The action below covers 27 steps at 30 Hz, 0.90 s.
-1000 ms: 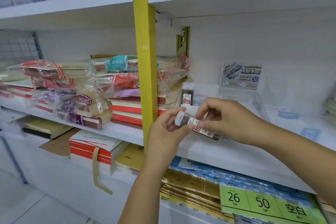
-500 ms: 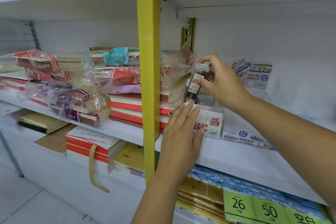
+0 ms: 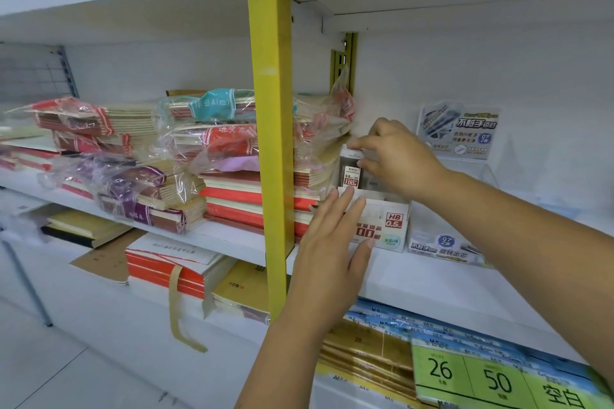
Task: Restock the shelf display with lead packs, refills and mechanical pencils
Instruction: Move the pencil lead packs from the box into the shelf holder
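**White shelf board (image 3: 432,282), lead pack (image 3: 351,173) upright at its carton (image 3: 388,226)**

White shop shelving fills our view, split by a yellow metal upright (image 3: 269,109). Nearest, on the lower right, we see glossy green price cards (image 3: 481,378) marked 26 and 50. Above them runs the smooth, bare edge of the shelf board.

Our left hand (image 3: 332,252) is released, fingers straight and together, laid flat on the near left face of the carton. That carton is a small white cardboard box, open at the top, printed HB 0.5 in red.

Just behind the fingertips, at the carton's far left corner, stands the lead pack: a slim dark translucent plastic case with a white cap and a red-and-white label facing us. Its long axis is vertical, cap up. Whether its foot rests inside the carton we cannot tell.

Our right hand (image 3: 398,159) comes from the right and pinches the pack at the cap, between thumb and forefinger.

Right of the carton sits a clear acrylic display (image 3: 442,247) with a printed backing card. Left, beyond the upright, lie flat stacks of notebooks (image 3: 232,143) in crinkled plastic wrap.
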### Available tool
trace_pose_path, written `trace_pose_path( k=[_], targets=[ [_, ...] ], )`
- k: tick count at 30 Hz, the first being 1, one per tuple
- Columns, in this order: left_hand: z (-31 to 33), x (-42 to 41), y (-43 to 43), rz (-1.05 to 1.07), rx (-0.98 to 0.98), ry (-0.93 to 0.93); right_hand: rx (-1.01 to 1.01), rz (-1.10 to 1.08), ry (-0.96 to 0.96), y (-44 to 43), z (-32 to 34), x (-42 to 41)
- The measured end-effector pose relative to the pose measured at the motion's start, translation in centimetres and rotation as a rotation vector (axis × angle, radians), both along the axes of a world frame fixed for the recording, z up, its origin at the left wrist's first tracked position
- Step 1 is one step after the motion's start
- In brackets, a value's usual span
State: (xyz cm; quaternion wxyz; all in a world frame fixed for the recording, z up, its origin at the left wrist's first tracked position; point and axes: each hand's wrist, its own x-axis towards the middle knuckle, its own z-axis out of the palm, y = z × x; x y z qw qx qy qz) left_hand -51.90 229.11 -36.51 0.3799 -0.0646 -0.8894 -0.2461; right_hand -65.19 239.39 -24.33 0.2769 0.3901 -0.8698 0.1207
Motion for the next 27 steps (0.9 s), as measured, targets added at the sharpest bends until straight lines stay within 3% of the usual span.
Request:
trace_pose_path(
  k=[2, 8, 11, 14, 19, 23, 27],
  targets=[
    [-0.1, 0.3, -0.1, -0.023, -0.007, -0.008, -0.021, 0.003, -0.032, 0.7, 0.3, 1.0],
    [-0.8, 3.4, 0.6, 0.004, 0.048, 0.149, -0.406, 0.162, -0.095, 5.8, -1.0, 8.4],
    [-3.3, 6.3, 2.0, -0.044, 0.055, 0.170, -0.556, 0.266, -0.251, 9.2, -4.6, 13.5],
    [-8.6, 9.4, 3.9, -0.148, 0.050, -0.116, -0.596, 0.276, -0.555, 12.2, -11.2, 17.2],
    [-22.2, 13.7, 5.1, -0.173, 0.119, -0.693, -0.426, -0.056, -1.114, 16.1, -28.2, 20.2],
    [-31.5, 16.6, 6.5, -0.116, 0.294, -1.075, -0.285, -0.244, -1.370, 17.7, -40.4, 22.0],
    [-36.7, 17.5, 7.2, -0.058, 0.485, -1.269, -0.216, -0.317, -1.502, 17.4, -46.3, 21.9]
  ],
)
